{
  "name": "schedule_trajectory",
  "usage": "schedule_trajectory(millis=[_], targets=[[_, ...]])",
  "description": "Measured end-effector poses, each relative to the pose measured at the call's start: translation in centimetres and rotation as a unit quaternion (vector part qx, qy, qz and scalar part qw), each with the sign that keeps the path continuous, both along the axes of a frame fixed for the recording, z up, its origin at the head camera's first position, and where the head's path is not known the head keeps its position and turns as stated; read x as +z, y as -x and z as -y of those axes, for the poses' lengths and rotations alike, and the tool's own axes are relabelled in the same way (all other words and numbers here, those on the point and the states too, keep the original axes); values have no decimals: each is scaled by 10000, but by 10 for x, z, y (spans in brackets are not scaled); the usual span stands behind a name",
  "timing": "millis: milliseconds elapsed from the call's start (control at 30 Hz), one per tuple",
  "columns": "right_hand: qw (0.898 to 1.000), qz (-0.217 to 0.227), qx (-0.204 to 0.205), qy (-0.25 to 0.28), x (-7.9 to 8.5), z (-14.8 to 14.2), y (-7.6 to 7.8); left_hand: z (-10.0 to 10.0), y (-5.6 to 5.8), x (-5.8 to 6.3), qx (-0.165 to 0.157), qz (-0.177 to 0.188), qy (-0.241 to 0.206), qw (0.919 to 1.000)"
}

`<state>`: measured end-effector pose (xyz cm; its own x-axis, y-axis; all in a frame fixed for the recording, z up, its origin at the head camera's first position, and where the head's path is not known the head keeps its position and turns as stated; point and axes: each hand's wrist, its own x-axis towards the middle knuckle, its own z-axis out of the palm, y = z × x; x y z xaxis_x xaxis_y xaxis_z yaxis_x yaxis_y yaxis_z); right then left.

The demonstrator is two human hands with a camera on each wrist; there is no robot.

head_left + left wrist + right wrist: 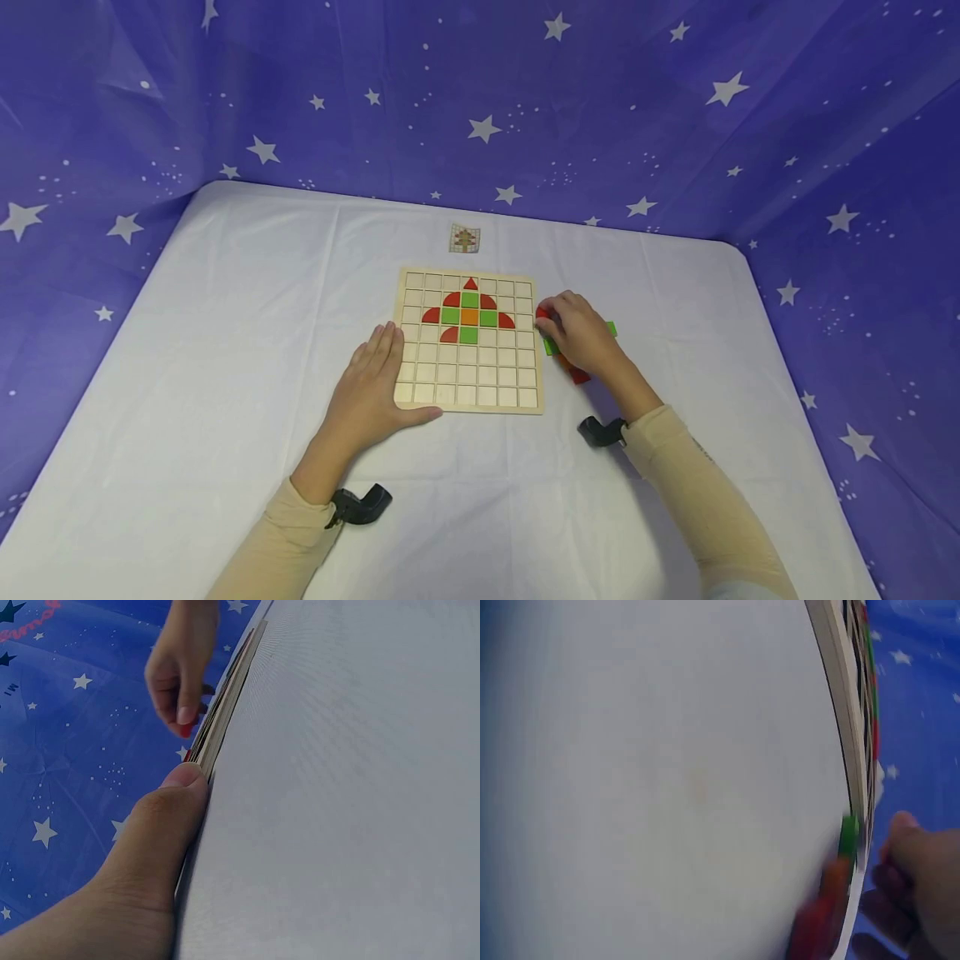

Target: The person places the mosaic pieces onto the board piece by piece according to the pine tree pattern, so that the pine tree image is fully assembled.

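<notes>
A square wooden grid board (487,400) lies on the table, with several red, green and one orange piece set in its upper cells. My left hand (363,396) rests along its left edge and lower left corner, fingers straight, thumb (184,776) against the near edge. Just beyond the board's right edge, my right hand (583,333) pinches a red piece (185,730) with a rounded side between thumb and fingertips. Beneath that hand lie loose blocks, among them a green one (611,328) and a red one (580,377); the hand hides part of them.
Behind the board lies a small picture card (465,239) with a tree-like pattern on a grid. A white cloth (225,350) covers the table. Blue star-printed curtains (420,108) stand around its far and side edges. Each wrist carries a black camera mount (363,505).
</notes>
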<state>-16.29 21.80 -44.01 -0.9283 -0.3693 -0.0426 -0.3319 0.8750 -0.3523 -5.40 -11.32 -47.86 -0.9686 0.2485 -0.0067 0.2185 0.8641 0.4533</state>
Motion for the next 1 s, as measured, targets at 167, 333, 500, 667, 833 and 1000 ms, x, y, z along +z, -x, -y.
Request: schedule_trajectory(millis=[167,333,500,667,833,1000], targets=[[9985,-80,516,169,7,24,-11,1,0,0,-5,-21,4,10000],[9950,-195,980,42,8,46,-20,1,0,0,-14,-39,16,10000],[9921,-339,1200,-163,4,58,-24,1,0,1,-18,-52,2,10000],[9917,-439,1167,-307,1,64,-24,1,0,1,-19,-47,16,10000],[9904,-544,1242,-268,-1,67,-23,1,0,1,-19,-44,3,10000],[9898,-630,1252,-261,-1,68,-23,1,0,0,-23,-69,0,10000]])
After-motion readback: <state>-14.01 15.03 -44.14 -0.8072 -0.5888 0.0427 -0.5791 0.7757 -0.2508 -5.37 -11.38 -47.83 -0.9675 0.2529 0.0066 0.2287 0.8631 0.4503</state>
